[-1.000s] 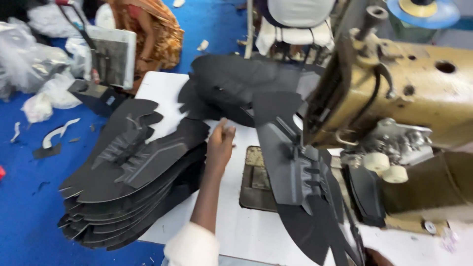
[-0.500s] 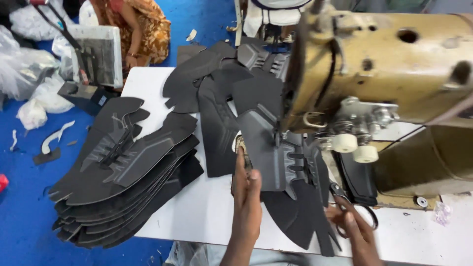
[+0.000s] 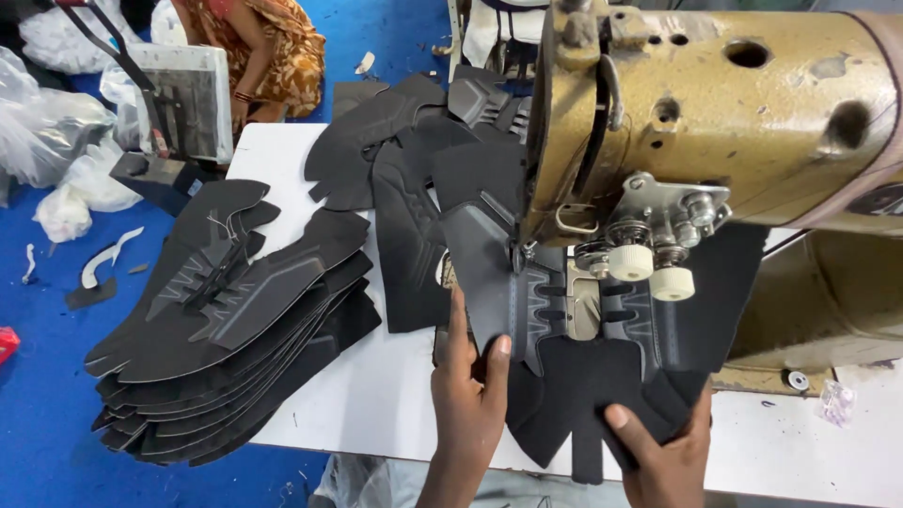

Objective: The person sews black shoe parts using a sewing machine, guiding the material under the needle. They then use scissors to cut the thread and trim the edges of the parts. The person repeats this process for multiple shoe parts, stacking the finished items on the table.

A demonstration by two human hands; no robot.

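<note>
Left hand (image 3: 467,404) flat, fingers together and stretched forward, pressing on the near left edge of a black shoe-upper piece (image 3: 574,367). Right hand (image 3: 663,452) pinching the same piece at its lower right, thumb on top, fingers hidden beneath. Piece spread on the white table (image 3: 376,395), its far end tucked under the head of the sewing machine (image 3: 715,122), right by the needle area. Matte, flexible sheet, with raised grey ribbed bars along a central slot and a fuzzier, felt-like tongue hanging over the table's near edge.

Machine body: chipped mustard-gold cast metal, bored with round holes, carrying steel tension discs and two cream knobs (image 3: 649,273).

Just left, a fanned stack of matching cut uppers (image 3: 226,348), curved and wing-shaped, smooth with embossed stripes, overhanging the table's corner. More dark pieces (image 3: 395,141) heaped loosely at the far side.

Beyond, on the blue floor (image 3: 38,376): crumpled clear plastic bags (image 3: 47,122), pale scraps, and a seated person in orange patterned cloth (image 3: 273,47).
</note>
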